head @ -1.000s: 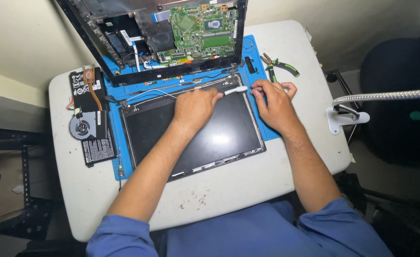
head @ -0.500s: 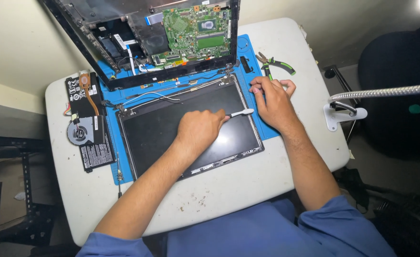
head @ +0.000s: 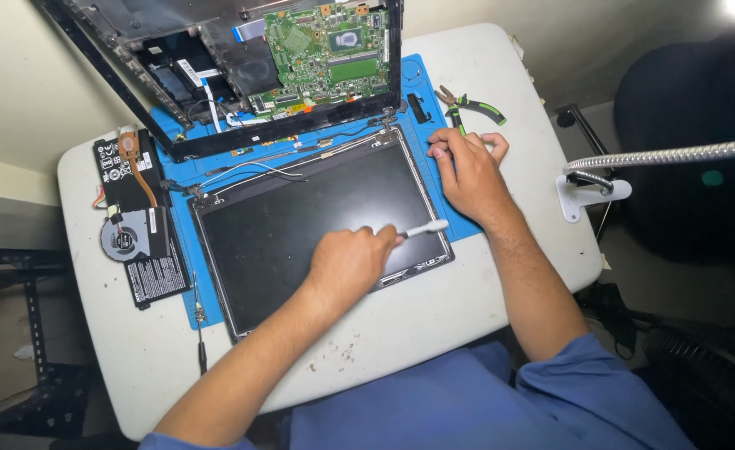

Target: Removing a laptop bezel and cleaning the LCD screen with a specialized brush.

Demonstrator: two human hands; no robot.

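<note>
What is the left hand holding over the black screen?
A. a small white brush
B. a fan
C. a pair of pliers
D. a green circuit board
A. The left hand grips a small white brush whose tip lies over the lower right part of the black screen; the pliers lie untouched on the table beyond the right hand.

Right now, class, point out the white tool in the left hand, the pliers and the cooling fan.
white tool (head: 424, 227), head view, on its white shaft past the knuckles.
pliers (head: 467, 106), head view, on the green-and-black handles.
cooling fan (head: 124, 237), head view, on its round hub.
</note>
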